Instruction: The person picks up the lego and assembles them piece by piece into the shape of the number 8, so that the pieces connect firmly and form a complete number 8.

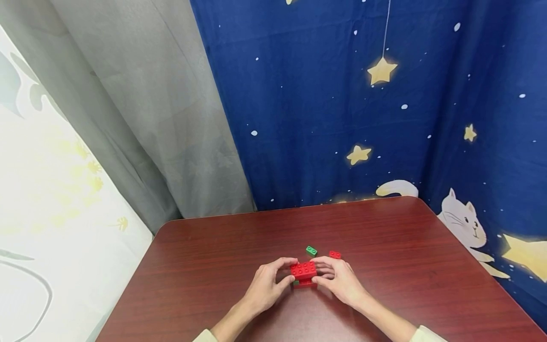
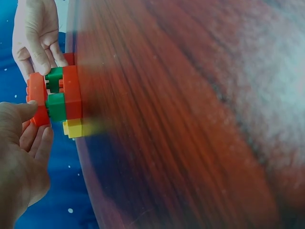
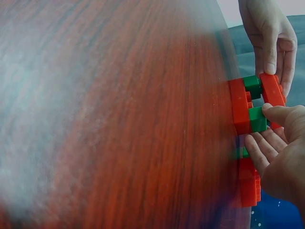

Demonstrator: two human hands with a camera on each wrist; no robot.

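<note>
A red eight-stud toy brick [image 1: 303, 269] sits over two green bricks [image 2: 56, 107], which stand apart on a lower red brick [image 3: 239, 107]. The upper brick looks slightly tilted: its left end is close against one green brick, while a small gap shows at its right end. My left hand [image 1: 265, 285] pinches the left end between thumb and fingers. From the other side my right hand [image 1: 344, 282] holds the right end, its thumb at the brick's lower edge by a green brick and its fingers behind.
Beyond the hands, a small loose green brick [image 1: 311, 250] and a loose red brick [image 1: 335, 254] lie on the dark red wooden table [image 1: 213, 251]. A yellow brick [image 2: 72, 128] shows behind the stack in the left wrist view. Curtains hang past the table's far edge.
</note>
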